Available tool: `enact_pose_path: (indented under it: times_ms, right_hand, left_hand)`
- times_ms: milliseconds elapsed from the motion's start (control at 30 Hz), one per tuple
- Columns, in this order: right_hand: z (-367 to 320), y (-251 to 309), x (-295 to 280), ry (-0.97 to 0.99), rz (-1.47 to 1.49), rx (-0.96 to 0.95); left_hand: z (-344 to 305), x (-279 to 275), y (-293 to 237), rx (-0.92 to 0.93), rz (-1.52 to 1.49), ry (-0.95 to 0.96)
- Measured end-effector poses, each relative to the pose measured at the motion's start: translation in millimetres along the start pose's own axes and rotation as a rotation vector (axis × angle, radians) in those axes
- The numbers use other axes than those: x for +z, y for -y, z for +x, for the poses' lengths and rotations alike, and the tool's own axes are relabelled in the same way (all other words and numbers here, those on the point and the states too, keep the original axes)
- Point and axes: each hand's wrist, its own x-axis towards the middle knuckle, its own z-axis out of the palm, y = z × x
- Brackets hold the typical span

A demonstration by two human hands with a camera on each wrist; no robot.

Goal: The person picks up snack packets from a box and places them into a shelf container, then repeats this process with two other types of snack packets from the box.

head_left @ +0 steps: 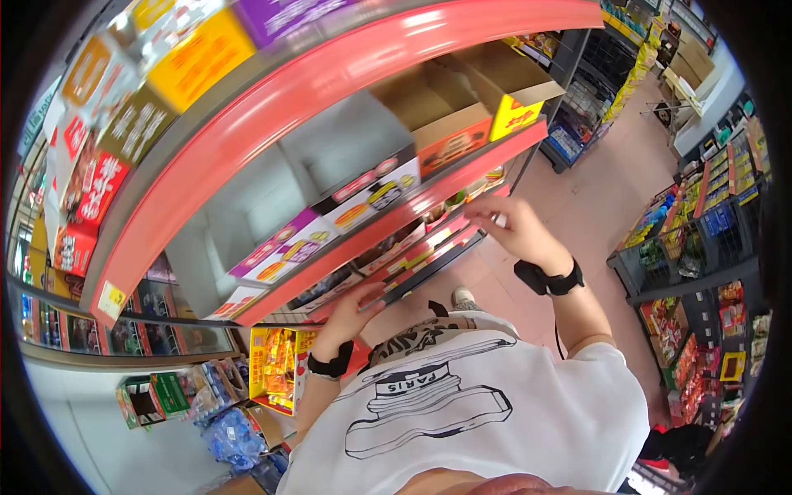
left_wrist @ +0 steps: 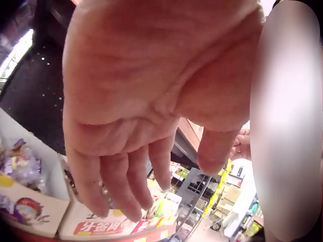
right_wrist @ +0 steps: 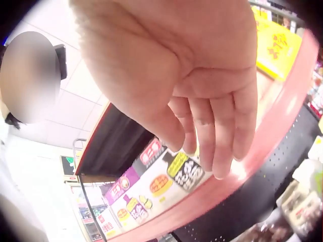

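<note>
We see our left hand with its fingers loose and slightly bent, gripping nothing that shows; our right hand is just as relaxed, its palm bare in the wrist view. Whether either hand's fingertips touch the rack, we cannot tell.

The open cartons stand ahead of both hands on a red-edged shelf: the grey cartons ahead of the gap between our hands and on past the left one, the brown carton more toward the right-hand side, with a yellow card at that end. Below the red edge, lower cartons sit between our hands, partly hidden.

Beyond our left fingertips, the left wrist view shows a white carton with red lettering, and to one side of it a carton of wrapped packets. Beyond our right fingertips we see a black-and-white front and, farther along, a purple front; a yellow box shows on the other side of that hand.

Beside our left forearm is a yellow-edged box of packets, with blue bags near it. We wear a black strap on each wrist, and pink floor lies past our right hand.
</note>
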Motion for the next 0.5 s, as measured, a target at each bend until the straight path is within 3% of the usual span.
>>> enact_pose_path:
  times_ms: [133, 233, 333, 400, 467, 500]
  right_hand:
    - [9, -19, -76, -0.239, 0.017, -0.211]
    - [22, -32, -121, -0.307, 0.118, -0.225]
    - [42, -31, -160, -0.357, -0.051, -0.297]
    - [57, -25, -172, -0.409, -0.171, -0.406]
    - [72, -34, -181, -0.407, -0.323, -0.481]
    - [78, -38, -183, -0.381, -0.404, -0.548]
  left_hand:
    - [40, 29, -57, 0.11, -0.096, 0.029]
    - [65, 45, -119, 0.17, -0.042, 0.031]
    - [88, 60, -185, 0.176, -0.135, 0.057]
    - [108, 64, -214, 0.388, 0.148, 0.087]
    - [128, 76, -245, 0.434, 0.085, 0.073]
    - [139, 80, -254, 0.546, 0.236, 0.0]
